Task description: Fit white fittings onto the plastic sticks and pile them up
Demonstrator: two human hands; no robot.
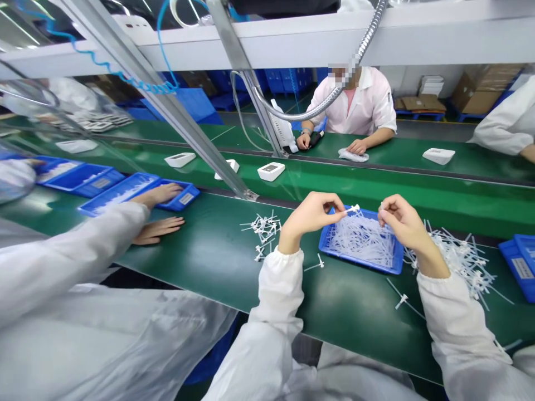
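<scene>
Head camera: a white T-headed plastic piece [354, 209] is gripped between the thumb and forefinger of the left hand [314, 213], held above the left part of a shallow blue plastic tray [359, 260]. The right hand [402, 221] is held over the tray's right end, its fingers curled and its thumb and forefinger drawn close together; whether a thin strip is pinched there cannot be told for certain. The tray is filled with translucent plastic strips [363, 239]. A small cluster of white-headed strips [264, 227] is laid left of the left hand, and a larger heap [462, 257] is spread right of the tray. Two loose headed strips [402, 301] are left on the near side, on the green workbench [346, 301]. Farther left, a co-worker's hand [165, 192] is placed at a labelled blue tray [188, 197].
</scene>
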